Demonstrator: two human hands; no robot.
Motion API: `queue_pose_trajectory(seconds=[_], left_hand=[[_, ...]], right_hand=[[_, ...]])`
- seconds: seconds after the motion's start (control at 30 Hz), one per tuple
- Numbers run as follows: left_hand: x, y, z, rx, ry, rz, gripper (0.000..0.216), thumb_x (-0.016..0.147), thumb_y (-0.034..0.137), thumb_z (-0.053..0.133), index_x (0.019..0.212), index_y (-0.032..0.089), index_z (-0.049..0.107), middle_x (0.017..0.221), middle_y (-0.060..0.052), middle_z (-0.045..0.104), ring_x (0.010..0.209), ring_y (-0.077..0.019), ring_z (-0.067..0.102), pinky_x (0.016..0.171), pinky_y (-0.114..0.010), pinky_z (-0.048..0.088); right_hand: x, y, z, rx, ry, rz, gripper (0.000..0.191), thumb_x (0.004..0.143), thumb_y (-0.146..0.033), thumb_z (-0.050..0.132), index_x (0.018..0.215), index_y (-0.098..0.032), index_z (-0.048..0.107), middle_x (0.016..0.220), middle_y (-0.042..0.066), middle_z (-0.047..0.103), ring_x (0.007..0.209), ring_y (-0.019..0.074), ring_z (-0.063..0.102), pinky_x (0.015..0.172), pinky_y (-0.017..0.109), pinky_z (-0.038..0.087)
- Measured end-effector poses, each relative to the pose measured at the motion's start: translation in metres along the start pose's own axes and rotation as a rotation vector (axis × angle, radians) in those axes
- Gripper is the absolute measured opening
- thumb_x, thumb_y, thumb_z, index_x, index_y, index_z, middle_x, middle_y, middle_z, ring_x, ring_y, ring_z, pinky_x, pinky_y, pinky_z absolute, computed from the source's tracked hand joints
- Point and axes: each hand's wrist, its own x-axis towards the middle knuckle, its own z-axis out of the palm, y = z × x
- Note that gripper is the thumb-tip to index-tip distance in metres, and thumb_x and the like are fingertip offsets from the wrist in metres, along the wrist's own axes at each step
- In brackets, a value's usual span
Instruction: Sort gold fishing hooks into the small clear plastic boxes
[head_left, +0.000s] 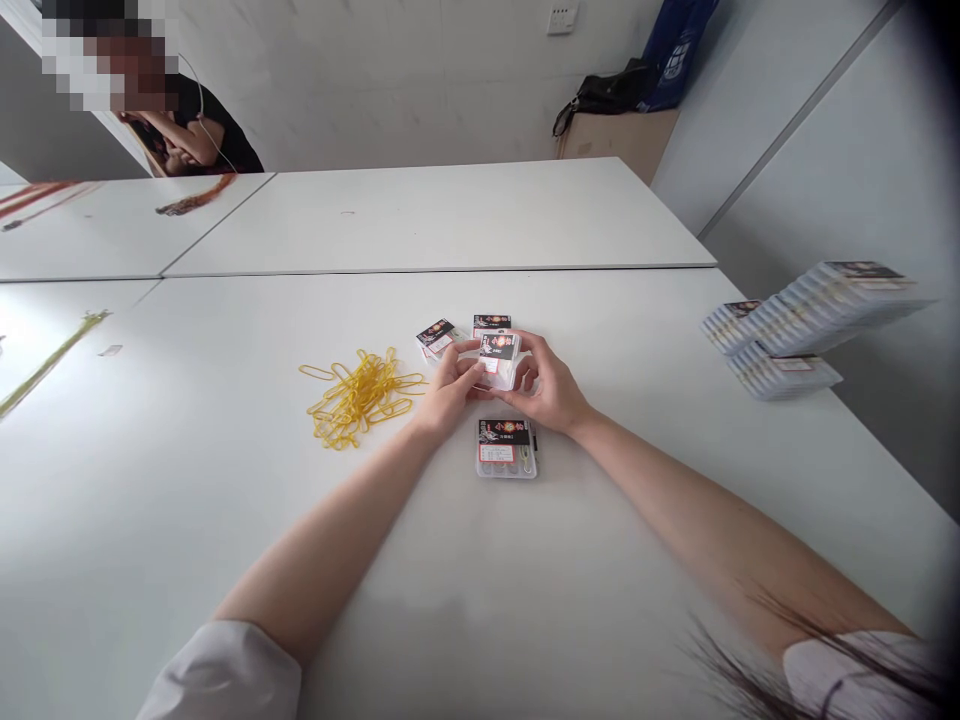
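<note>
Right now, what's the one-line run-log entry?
left hand: holding labelled case | right hand: holding same case | beside left hand: yellow bands

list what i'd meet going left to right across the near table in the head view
Thin yellow-green bundle of strands, loose pile of yellow loops, left hand, clear plastic box with black-and-white label in both hands, right hand, stacked clear boxes with black labels.

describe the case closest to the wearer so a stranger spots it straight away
On the white table, find the left hand and right hand holding a clear case. The black-labelled case lies just on the wearer's side of them. Its nearby neighbours are held or lie beyond the hands.
</note>
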Motion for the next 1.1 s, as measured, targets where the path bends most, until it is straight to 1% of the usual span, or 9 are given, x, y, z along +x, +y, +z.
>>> queue_pose_trajectory(seconds=[0.1, 0.17, 0.3, 0.47, 0.6, 0.8, 0.87, 1.0, 1.1], left_hand=[[-0.002, 0.000, -0.001, 0.085, -0.050, 0.000, 0.048, 0.086, 0.042, 0.070, 0.128, 0.024, 0.056, 0.090, 0.001, 0.064, 0.077, -0.0111, 0.062, 0.077, -0.027, 0.055], [-0.004, 0.003, -0.001, 0.115, -0.097, -0.011, 0.050, 0.087, 0.049, 0.068, 0.131, 0.025, 0.059, 0.109, -0.004, 0.067, 0.089, -0.0140, 0.064, 0.080, -0.027, 0.055], [-0.009, 0.010, 0.000, 0.144, -0.208, -0.043, 0.054, 0.087, 0.056, 0.066, 0.134, 0.029, 0.064, 0.144, -0.007, 0.058, 0.112, -0.0219, 0.064, 0.090, -0.032, 0.054], [-0.005, 0.005, -0.002, 0.048, -0.210, -0.072, 0.053, 0.085, 0.059, 0.066, 0.122, 0.021, 0.071, 0.127, -0.010, 0.070, 0.116, -0.0260, 0.065, 0.100, -0.038, 0.051], [0.000, 0.001, -0.004, -0.059, -0.136, -0.099, 0.048, 0.085, 0.055, 0.068, 0.110, 0.015, 0.072, 0.111, -0.013, 0.075, 0.103, -0.0238, 0.070, 0.094, -0.037, 0.055], [-0.001, 0.003, -0.006, -0.104, -0.130, -0.100, 0.042, 0.084, 0.052, 0.070, 0.107, 0.017, 0.072, 0.103, -0.009, 0.076, 0.089, -0.0197, 0.071, 0.086, -0.034, 0.057], [-0.002, 0.004, -0.005, -0.077, -0.163, -0.089, 0.043, 0.085, 0.054, 0.068, 0.108, 0.018, 0.072, 0.107, -0.010, 0.076, 0.094, -0.0209, 0.071, 0.089, -0.035, 0.056], [-0.008, 0.006, -0.003, 0.031, -0.289, -0.031, 0.049, 0.089, 0.056, 0.063, 0.126, 0.024, 0.068, 0.131, -0.009, 0.068, 0.125, -0.0265, 0.061, 0.103, -0.037, 0.050], [-0.010, 0.007, -0.001, 0.102, -0.327, 0.000, 0.051, 0.091, 0.054, 0.062, 0.134, 0.026, 0.064, 0.136, -0.008, 0.065, 0.132, -0.0280, 0.056, 0.108, -0.038, 0.047]], right_hand=[[0.000, 0.002, 0.000, -0.037, 0.021, -0.055, 0.070, 0.081, -0.039, 0.078, 0.140, -0.028, 0.042, 0.132, 0.011, 0.057, 0.076, 0.0163, 0.064, 0.058, 0.030, 0.054], [0.000, 0.002, 0.001, -0.058, 0.045, -0.089, 0.070, 0.081, -0.036, 0.077, 0.140, -0.028, 0.041, 0.135, 0.013, 0.054, 0.089, 0.0202, 0.065, 0.059, 0.030, 0.054], [0.001, 0.002, 0.001, -0.089, 0.075, -0.137, 0.068, 0.081, -0.034, 0.076, 0.139, -0.029, 0.041, 0.140, 0.013, 0.051, 0.110, 0.0261, 0.063, 0.075, 0.038, 0.058], [0.001, 0.001, -0.001, -0.150, 0.110, -0.156, 0.069, 0.082, -0.041, 0.077, 0.139, -0.027, 0.042, 0.135, 0.014, 0.056, 0.119, 0.0300, 0.059, 0.085, 0.045, 0.058], [0.002, 0.001, -0.002, -0.252, 0.190, -0.190, 0.072, 0.082, -0.046, 0.077, 0.140, -0.025, 0.041, 0.131, 0.016, 0.059, 0.121, 0.0340, 0.056, 0.090, 0.051, 0.055], [0.002, -0.003, 0.000, -0.358, 0.286, -0.351, 0.071, 0.084, -0.041, 0.077, 0.142, -0.027, 0.038, 0.127, 0.015, 0.057, 0.121, 0.0352, 0.055, 0.100, 0.055, 0.051], [0.002, -0.004, 0.002, -0.385, 0.279, -0.364, 0.071, 0.085, -0.038, 0.075, 0.144, -0.029, 0.036, 0.127, 0.015, 0.056, 0.122, 0.0354, 0.054, 0.102, 0.056, 0.050], [0.000, -0.004, 0.004, -0.360, 0.214, -0.320, 0.078, 0.087, -0.039, 0.074, 0.150, -0.032, 0.029, 0.131, 0.015, 0.051, 0.126, 0.0355, 0.052, 0.097, 0.054, 0.055], [-0.001, -0.005, 0.005, -0.341, 0.183, -0.326, 0.079, 0.089, -0.039, 0.071, 0.153, -0.036, 0.025, 0.134, 0.014, 0.049, 0.129, 0.0347, 0.050, 0.099, 0.054, 0.055]])
